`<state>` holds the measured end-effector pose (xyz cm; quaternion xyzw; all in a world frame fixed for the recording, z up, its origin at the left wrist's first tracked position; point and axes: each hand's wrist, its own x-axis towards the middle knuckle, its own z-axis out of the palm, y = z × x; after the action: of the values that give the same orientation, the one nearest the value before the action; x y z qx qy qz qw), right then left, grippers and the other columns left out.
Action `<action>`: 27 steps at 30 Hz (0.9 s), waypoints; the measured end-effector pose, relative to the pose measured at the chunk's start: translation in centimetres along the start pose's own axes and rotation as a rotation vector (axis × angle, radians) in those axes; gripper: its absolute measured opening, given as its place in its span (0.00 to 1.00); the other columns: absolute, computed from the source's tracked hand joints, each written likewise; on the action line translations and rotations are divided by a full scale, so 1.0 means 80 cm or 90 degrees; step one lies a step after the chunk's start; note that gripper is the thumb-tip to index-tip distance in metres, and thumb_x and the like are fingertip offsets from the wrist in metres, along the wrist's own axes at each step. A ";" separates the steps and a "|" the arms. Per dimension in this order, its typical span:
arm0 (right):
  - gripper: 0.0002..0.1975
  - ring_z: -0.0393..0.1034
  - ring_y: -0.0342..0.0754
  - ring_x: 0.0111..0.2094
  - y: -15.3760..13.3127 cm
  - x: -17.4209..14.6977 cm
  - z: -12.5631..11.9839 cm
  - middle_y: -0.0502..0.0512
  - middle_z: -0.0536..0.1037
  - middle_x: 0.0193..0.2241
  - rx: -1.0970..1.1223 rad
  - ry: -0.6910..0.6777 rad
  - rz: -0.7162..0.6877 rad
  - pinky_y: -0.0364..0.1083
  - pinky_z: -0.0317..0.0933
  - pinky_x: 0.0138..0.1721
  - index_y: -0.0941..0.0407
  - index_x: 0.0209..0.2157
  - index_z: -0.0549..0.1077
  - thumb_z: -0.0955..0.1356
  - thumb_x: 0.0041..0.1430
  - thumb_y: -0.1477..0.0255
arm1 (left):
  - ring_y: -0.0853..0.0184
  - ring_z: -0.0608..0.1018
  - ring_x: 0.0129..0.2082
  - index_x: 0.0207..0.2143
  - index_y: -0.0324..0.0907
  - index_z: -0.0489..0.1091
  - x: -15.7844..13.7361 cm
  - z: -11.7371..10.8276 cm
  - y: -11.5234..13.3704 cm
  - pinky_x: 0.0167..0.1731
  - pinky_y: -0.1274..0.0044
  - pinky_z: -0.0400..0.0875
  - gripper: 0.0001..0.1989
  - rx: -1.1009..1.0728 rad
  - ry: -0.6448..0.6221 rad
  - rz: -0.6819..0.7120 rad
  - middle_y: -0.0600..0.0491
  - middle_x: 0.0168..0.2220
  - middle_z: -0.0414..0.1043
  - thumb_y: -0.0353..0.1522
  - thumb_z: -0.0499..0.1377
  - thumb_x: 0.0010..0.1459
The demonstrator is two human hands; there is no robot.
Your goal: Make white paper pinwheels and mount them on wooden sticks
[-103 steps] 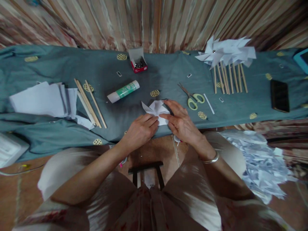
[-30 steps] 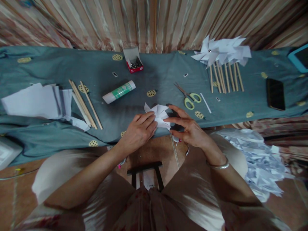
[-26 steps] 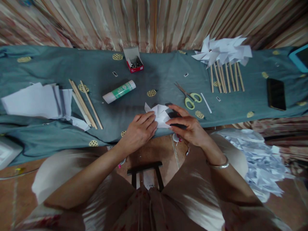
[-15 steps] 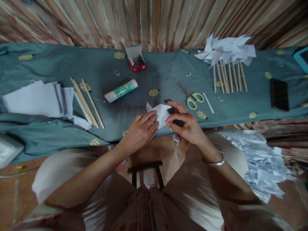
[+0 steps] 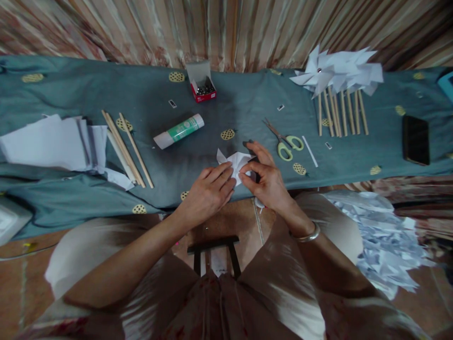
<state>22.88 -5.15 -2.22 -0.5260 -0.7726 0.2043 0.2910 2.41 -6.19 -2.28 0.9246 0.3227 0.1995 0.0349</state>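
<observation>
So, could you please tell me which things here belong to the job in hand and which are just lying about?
Likely part of the job:
folded paper
paper stack
glue stick
scissors
open red box
loose wooden sticks
paper pinwheels

Probably just lying about:
black phone
white strip
blue-edged device

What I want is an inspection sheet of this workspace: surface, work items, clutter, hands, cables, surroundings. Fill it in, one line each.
Surface: green pineapple-print cloth, wrinkled at left.
Work items: folded white paper under the hands; glue stick, open red box of small metal pieces, scissors, loose sticks, paper stack, paper pinwheels on sticks.
Clutter: phone at right; white strip beside the scissors.
Hands: left hand flat on the paper; right hand pinching near its middle.
Cables: pale cable, lower left.
Surroundings: striped curtain behind; heap of white paper pieces at lower right.
</observation>
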 end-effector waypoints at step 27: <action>0.07 0.51 0.59 0.69 0.008 -0.002 0.009 0.57 0.63 0.65 0.001 0.011 -0.018 0.64 0.50 0.67 0.54 0.37 0.73 0.67 0.62 0.65 | 0.52 0.73 0.57 0.48 0.37 0.72 -0.006 0.007 -0.003 0.47 0.65 0.70 0.11 0.015 0.037 0.019 0.41 0.52 0.75 0.30 0.54 0.66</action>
<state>22.91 -5.05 -3.18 -0.5165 -0.7774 0.1961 0.3007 2.14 -6.24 -3.04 0.9234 0.3123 0.2228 0.0114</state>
